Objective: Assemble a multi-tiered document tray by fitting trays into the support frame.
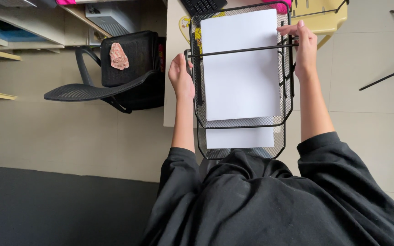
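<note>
While the left hand [181, 77] curls its fingers round the left rim of a black wire-mesh stacked letter tray [242, 152] at the desk's [172, 68] near edge, the right hand [304, 45] pinches the thin black crossbar [238, 50] at its right end. Smooth white paper sheets [240, 68] fill both tiers. A yellow, seemingly printed sheet [187, 25] peeks out at the tray's far left corner.

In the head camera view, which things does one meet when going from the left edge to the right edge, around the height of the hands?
Black mesh chair → left hand → black wire tray → white paper → right hand
</note>
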